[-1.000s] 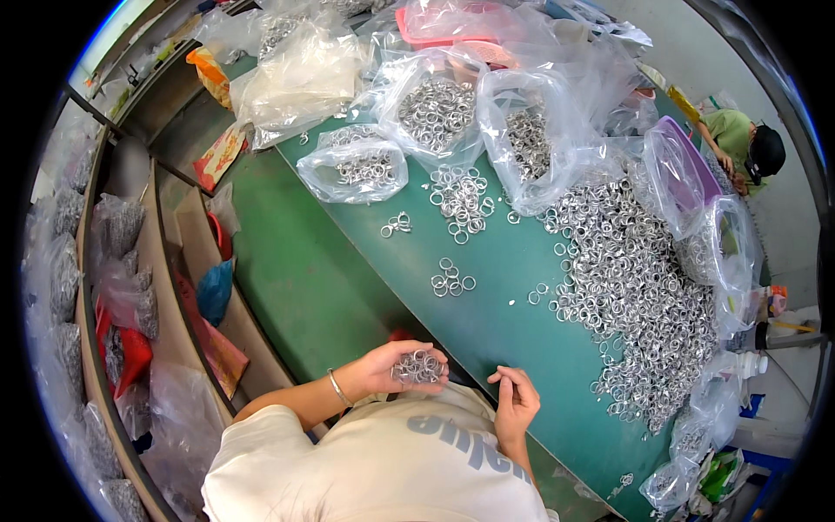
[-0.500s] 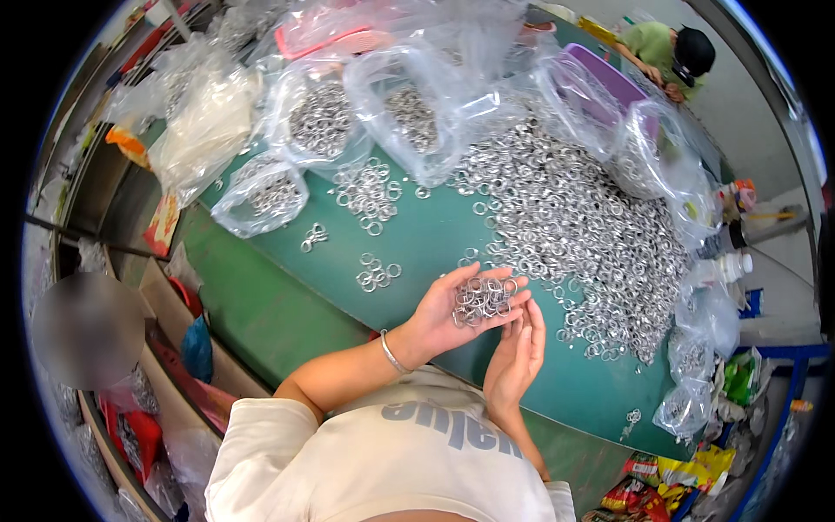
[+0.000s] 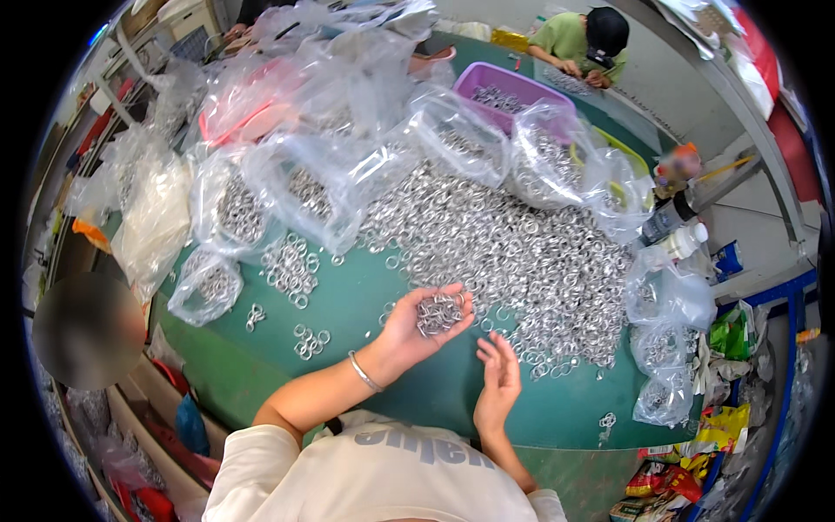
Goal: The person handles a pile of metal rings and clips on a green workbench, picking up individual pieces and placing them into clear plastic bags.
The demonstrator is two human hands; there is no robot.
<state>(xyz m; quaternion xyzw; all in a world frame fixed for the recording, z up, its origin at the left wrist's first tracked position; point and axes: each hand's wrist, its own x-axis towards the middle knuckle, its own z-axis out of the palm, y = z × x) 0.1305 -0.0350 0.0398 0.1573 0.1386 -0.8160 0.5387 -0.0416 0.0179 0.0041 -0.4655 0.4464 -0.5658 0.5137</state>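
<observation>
A heap of silver metal rings (image 3: 439,314) rests in the palm of my left hand (image 3: 402,335), its fingers curled up around them. My right hand (image 3: 498,390) is to the right of it, a short gap away, with nothing held and the fingers loosely bent and apart. Beyond both hands spreads a large pile of the same rings (image 3: 531,261) on the green table (image 3: 426,391). Left of my left hand lie a small group of rings (image 3: 310,342), a smaller bunch (image 3: 254,317) and a bigger cluster (image 3: 290,270).
Clear plastic bags of rings (image 3: 309,191) line the pile's far side, with a purple basin (image 3: 513,91) behind. A small bag (image 3: 205,285) sits at the left, and more bags (image 3: 659,348) along the right edge. A person in green (image 3: 570,43) works across the table.
My right hand has come away from the left hand and the rings, leaving a gap between them. The view has tilted and shifted, showing more of the far side.
</observation>
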